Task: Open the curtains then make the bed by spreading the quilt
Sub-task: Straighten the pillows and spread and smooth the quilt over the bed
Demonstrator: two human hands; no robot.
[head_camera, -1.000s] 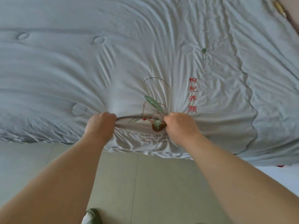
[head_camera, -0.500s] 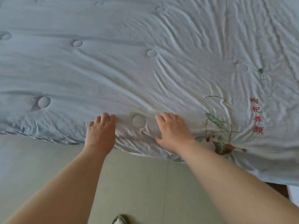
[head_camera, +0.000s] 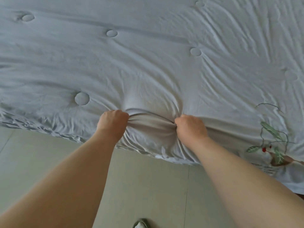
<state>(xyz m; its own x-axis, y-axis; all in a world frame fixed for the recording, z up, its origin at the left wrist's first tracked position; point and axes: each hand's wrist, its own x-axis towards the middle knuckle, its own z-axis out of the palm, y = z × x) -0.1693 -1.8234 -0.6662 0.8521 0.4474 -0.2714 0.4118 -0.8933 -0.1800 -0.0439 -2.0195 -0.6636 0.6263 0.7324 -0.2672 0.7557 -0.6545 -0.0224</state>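
Note:
A pale grey-blue quilt [head_camera: 148,55] with round tufted dimples covers the bed and fills the upper part of the head view. Its near edge hangs over the side of the bed. My left hand [head_camera: 112,121] grips a bunch of the quilt near that edge. A short way to the right, my right hand [head_camera: 190,127] grips another bunch. The cloth between the two fists is gathered into tight folds, and creases fan out from both hands. An embroidered sprig with green leaves and red berries [head_camera: 271,145] lies on the quilt at the right. No curtains are in view.
Beige tiled floor [head_camera: 148,186] runs below the quilt's edge, where I stand. The toe of a green slipper [head_camera: 141,223] shows at the bottom edge of the view.
Half a second ago both hands lay flat on the quilt; now both are curled into fists holding bunched cloth. The view has shifted left along the bed, so the embroidery sits further right.

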